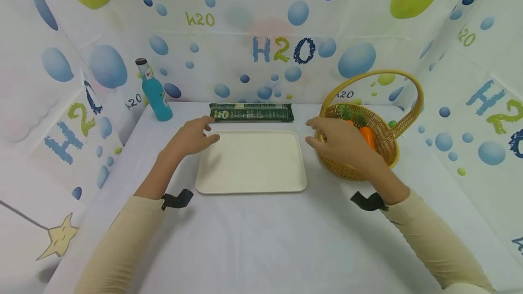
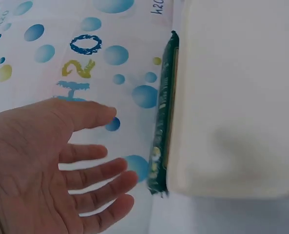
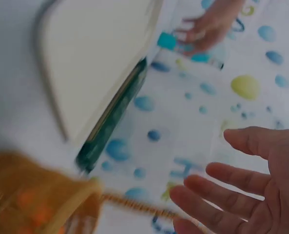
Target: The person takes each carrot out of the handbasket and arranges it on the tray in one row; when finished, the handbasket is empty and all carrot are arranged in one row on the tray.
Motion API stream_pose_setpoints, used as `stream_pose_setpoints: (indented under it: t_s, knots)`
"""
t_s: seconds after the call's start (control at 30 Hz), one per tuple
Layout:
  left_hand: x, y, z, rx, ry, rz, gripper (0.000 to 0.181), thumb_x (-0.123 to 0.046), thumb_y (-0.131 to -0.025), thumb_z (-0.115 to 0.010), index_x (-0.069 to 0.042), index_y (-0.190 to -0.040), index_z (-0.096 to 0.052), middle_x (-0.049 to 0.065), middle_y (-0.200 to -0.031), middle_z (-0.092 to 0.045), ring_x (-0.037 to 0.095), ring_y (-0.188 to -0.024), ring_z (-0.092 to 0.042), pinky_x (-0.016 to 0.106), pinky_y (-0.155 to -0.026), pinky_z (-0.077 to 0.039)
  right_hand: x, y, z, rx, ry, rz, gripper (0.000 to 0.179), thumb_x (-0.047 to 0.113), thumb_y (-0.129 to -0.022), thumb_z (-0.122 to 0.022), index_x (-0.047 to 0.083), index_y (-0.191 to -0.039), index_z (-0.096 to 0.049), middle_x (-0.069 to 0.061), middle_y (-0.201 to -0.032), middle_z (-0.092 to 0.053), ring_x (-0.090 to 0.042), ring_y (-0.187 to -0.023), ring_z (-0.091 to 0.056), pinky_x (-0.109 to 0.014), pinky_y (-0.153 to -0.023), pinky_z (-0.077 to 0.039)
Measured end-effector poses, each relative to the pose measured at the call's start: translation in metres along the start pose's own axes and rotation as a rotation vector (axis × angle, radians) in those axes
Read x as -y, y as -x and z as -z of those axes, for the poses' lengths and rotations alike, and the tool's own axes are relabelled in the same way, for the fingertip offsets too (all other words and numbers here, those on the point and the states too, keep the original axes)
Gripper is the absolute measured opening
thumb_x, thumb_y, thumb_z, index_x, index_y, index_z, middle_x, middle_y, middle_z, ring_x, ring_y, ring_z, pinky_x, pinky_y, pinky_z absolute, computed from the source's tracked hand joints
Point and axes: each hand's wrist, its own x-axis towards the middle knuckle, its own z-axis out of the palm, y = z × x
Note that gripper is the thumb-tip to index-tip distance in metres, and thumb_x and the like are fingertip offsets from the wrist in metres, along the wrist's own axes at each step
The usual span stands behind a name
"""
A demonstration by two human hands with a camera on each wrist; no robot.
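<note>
My left hand [image 1: 189, 137] hovers over the left edge of a cream rectangular tray [image 1: 251, 162], fingers apart and holding nothing. In the left wrist view its fingers [image 2: 100, 173] spread loosely toward a long green packet [image 2: 163, 122]. That packet lies flat behind the tray. My right hand [image 1: 341, 142] is in the air over the left part of a woven basket [image 1: 390, 142], also with nothing between its fingers. The right wrist view shows its fingers [image 3: 222, 195] gently bent and spread. Inside the basket are orange carrot-like pieces [image 1: 367, 136] with green tops, partly hidden by my hand.
A bottle of blue liquid [image 1: 157, 94] with a dark cap stands at the back left of the white-covered table [image 1: 253, 239]. The basket's tall arched handle [image 1: 416, 99] rises at the right. Printed cloth walls [image 1: 261, 3] enclose the back and sides.
</note>
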Motion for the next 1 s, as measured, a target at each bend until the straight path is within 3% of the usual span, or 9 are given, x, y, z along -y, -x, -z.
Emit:
stream_pose_setpoints:
  t_s: [0.1,0.23,0.33,0.43,0.6,0.77,1.0]
  knots:
    - [0.013,0.02,-0.012,-0.022,0.055,0.091,0.062,-0.031,-0.097,-0.06,0.003,-0.144,-0.041,0.027,-0.13,-0.055,0.043,-0.113,-0.055,0.054,-0.086,-0.05,-0.038,0.014,0.007,0.022,-0.018,-0.069,0.046,0.034,-0.095,-0.064,0.009,-0.133,-0.06,-0.011,-0.121,-0.065,-0.031,-0.106,-0.062,-0.052,-0.087,-0.049]
    - [0.022,0.037,-0.026,-0.047,0.121,0.187,0.057,-0.028,-0.095,-0.06,0.007,-0.139,-0.046,0.028,-0.126,-0.056,0.042,-0.108,-0.056,0.051,-0.084,-0.05,-0.093,0.008,0.013,0.062,0.01,-0.161,0.054,0.032,-0.096,-0.061,0.002,-0.139,-0.051,-0.023,-0.135,-0.054,-0.044,-0.119,-0.051,-0.062,-0.094,-0.041]
    - [0.027,0.043,-0.035,-0.045,0.182,0.2,0.056,-0.026,-0.094,-0.061,0.008,-0.136,-0.048,0.026,-0.123,-0.057,0.04,-0.104,-0.059,0.048,-0.081,-0.052,-0.123,-0.003,0.008,0.113,0.001,-0.183,0.057,0.029,-0.096,-0.063,-0.002,-0.141,-0.047,-0.028,-0.139,-0.047,-0.048,-0.124,-0.044,-0.064,-0.098,-0.037]
    - [0.031,0.049,-0.043,-0.048,0.24,0.201,0.053,-0.023,-0.093,-0.063,0.008,-0.133,-0.051,0.025,-0.12,-0.06,0.038,-0.103,-0.06,0.045,-0.081,-0.052,-0.142,-0.014,-0.004,0.181,-0.027,-0.171,0.058,0.03,-0.095,-0.066,-0.003,-0.14,-0.048,-0.028,-0.135,-0.051,-0.047,-0.122,-0.046,-0.062,-0.099,-0.037]
    - [0.039,0.057,-0.052,-0.083,0.302,0.202,0.045,-0.015,-0.091,-0.063,0.008,-0.129,-0.055,0.023,-0.115,-0.062,0.037,-0.103,-0.061,0.042,-0.081,-0.053,-0.153,-0.023,-0.022,0.242,-0.036,-0.194,0.059,0.035,-0.094,-0.068,0.001,-0.139,-0.051,-0.027,-0.13,-0.055,-0.045,-0.117,-0.051,-0.06,-0.096,-0.04]
    - [0.044,0.058,-0.057,-0.117,0.33,0.179,0.04,-0.011,-0.09,-0.063,0.008,-0.125,-0.058,0.022,-0.111,-0.065,0.036,-0.101,-0.063,0.038,-0.076,-0.054,-0.153,-0.023,-0.026,0.227,-0.04,-0.235,0.057,0.033,-0.092,-0.07,0.001,-0.136,-0.053,-0.027,-0.129,-0.056,-0.045,-0.116,-0.052,-0.06,-0.096,-0.04]
    - [0.047,0.053,-0.057,-0.138,0.328,0.155,0.041,-0.011,-0.091,-0.063,0.008,-0.127,-0.058,0.021,-0.11,-0.064,0.034,-0.099,-0.063,0.036,-0.073,-0.053,-0.153,-0.025,-0.025,0.179,-0.064,-0.221,0.053,0.029,-0.09,-0.072,0.0,-0.131,-0.056,-0.024,-0.117,-0.062,-0.041,-0.106,-0.057,-0.056,-0.087,-0.046]
